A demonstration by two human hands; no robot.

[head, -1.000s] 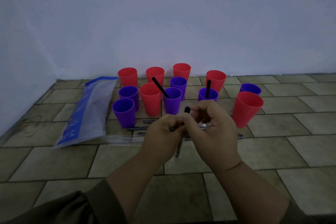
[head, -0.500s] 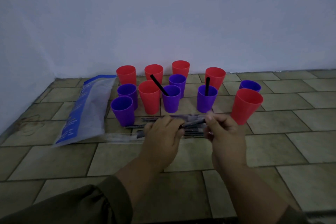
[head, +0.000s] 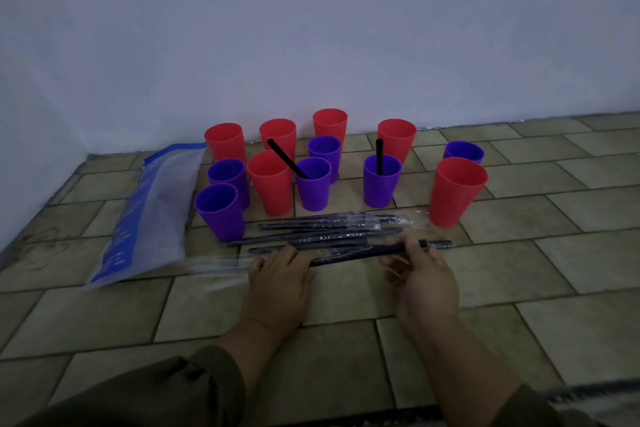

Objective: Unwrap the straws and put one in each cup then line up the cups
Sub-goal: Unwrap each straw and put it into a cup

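Note:
Several red and purple cups stand near the wall. One purple cup [head: 313,184] holds a leaning black straw [head: 286,158], and another purple cup [head: 381,180] holds an upright black straw [head: 379,155]. A red cup [head: 457,191] stands at the right, a purple cup [head: 220,211] at the front left. Several wrapped black straws [head: 329,227] lie on the floor before the cups. I hold one wrapped straw [head: 360,254] level between both hands: my left hand [head: 280,279] grips its left end, my right hand [head: 424,274] pinches its right end.
A blue and clear plastic bag [head: 149,215] lies flat at the left. Clear empty wrappers [head: 218,265] lie left of my left hand. A pale wall closes the back and left. Tiled floor [head: 554,253] stretches to the right.
My hands have dropped from in front of the cups toward the floor and spread apart, pulling the wrapped straw out level between them.

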